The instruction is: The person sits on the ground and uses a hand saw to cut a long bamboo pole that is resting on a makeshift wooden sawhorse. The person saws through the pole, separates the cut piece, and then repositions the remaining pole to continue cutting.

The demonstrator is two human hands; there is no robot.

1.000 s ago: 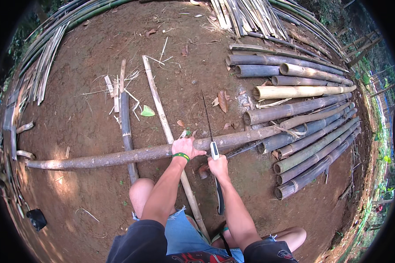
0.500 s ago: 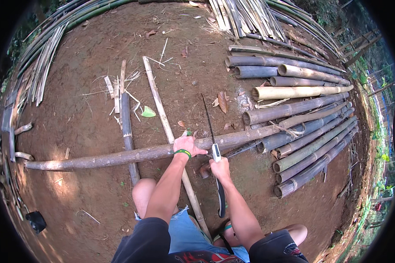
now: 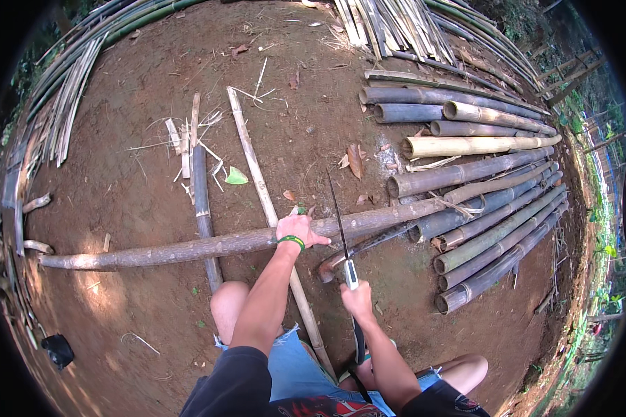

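A long, slightly bent wooden pole (image 3: 153,254) with brown bark lies crosswise in front of my knees. My left hand (image 3: 298,231), with a green and yellow band at its wrist, grips the pole from above, thumb stretched to the right. Just right of it, the dark narrow blade of a hand saw (image 3: 336,212) crosses the pole. My right hand (image 3: 357,302) is closed around the saw's white and black handle, on the near side of the pole. Below the pole, a light bamboo pole (image 3: 259,174) and a dark bamboo piece (image 3: 202,194) run away from me.
Several thick bamboo poles (image 3: 487,146) lie side by side at the right. Split bamboo strips (image 3: 396,28) are stacked at the far side and more strips (image 3: 76,104) at the left. A brown tool-like piece (image 3: 327,270) lies beside the saw. A black bag (image 3: 57,352) rests at lower left.
My right hand has drawn the saw back toward me, so its handle sits farther from the pole. My left hand stays on the pole.
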